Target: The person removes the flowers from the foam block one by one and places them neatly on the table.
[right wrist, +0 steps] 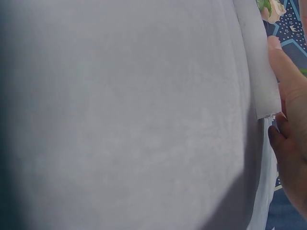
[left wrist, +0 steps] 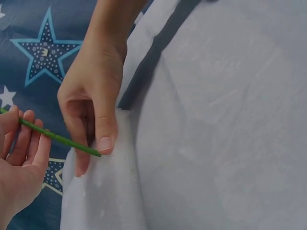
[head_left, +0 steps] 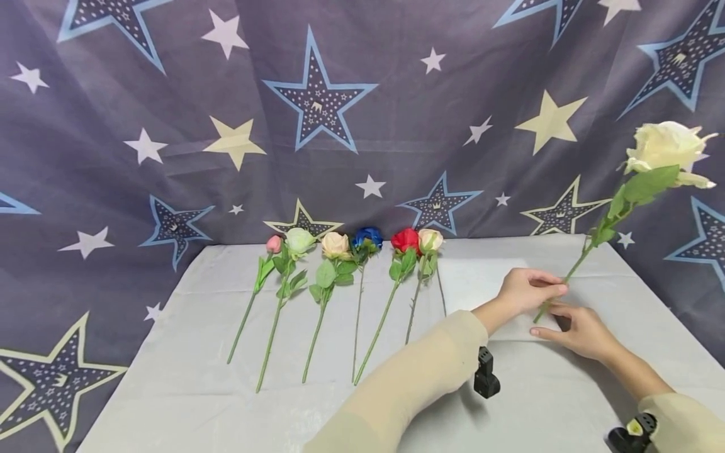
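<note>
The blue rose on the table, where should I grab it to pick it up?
Take the blue rose by its bare green stem, around the middle, probably pinching from above. It lies flat on the table with its flower head at the far end, and the stems beside it leave gaps for fingers. Gripping the head might crush the petals.

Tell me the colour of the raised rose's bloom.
Cream-white bloom, clearest in the head view.

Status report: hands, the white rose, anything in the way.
Left hand pinches the white rose by its stem, bloom raised off the table. Right hand open beside the stem's end. Six roses lie apart, left.
</note>
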Demonstrator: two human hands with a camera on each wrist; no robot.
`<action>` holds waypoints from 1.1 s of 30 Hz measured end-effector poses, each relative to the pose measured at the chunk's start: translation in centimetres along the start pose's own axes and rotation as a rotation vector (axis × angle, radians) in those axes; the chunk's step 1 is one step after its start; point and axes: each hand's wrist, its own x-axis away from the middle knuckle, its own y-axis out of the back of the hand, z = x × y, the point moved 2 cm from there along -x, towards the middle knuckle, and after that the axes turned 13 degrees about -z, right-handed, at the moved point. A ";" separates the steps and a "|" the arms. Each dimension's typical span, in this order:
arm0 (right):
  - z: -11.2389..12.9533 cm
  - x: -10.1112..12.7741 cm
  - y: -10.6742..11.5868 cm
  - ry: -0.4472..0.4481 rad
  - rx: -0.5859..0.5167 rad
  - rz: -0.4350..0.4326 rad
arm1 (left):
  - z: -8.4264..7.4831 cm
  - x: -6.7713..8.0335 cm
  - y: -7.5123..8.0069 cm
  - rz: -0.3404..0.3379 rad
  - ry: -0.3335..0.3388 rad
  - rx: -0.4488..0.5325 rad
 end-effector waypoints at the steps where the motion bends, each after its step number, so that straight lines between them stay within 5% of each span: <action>1: 0.0 0.0 0.0 0.000 0.003 -0.001 | -0.1 0.0 0.2 0.004 -0.002 0.005; 8: 0.2 0.1 0.0 0.008 -0.043 0.017 | -0.6 -0.1 1.4 0.015 -0.004 0.113; 15: 0.2 0.0 0.0 0.075 -0.090 0.010 | -0.9 -0.5 3.7 0.023 -0.049 0.342; 23: 0.3 0.2 -0.1 0.085 -0.104 -0.005 | 0.7 -0.4 7.6 -0.045 0.020 0.479; 33: 0.0 0.3 0.0 0.093 -0.131 -0.032 | 3.1 0.0 13.8 -0.081 0.061 0.448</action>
